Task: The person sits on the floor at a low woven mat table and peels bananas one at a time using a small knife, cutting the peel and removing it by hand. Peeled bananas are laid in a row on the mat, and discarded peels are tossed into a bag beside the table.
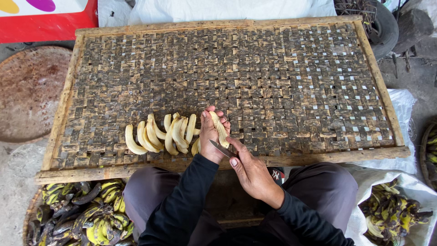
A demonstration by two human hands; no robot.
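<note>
left hand (210, 136) holding peeled banana (221, 130), right hand (248, 171) with knife (220, 148), woven tray (273, 82)

Outdoor food-drying yard — woven bamboo rack (282, 77), basket of bananas (86, 214), concrete ground (18, 182).

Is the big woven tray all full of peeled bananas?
No, the peeled bananas fill only a small patch near the front edge of the woven tray.
</note>
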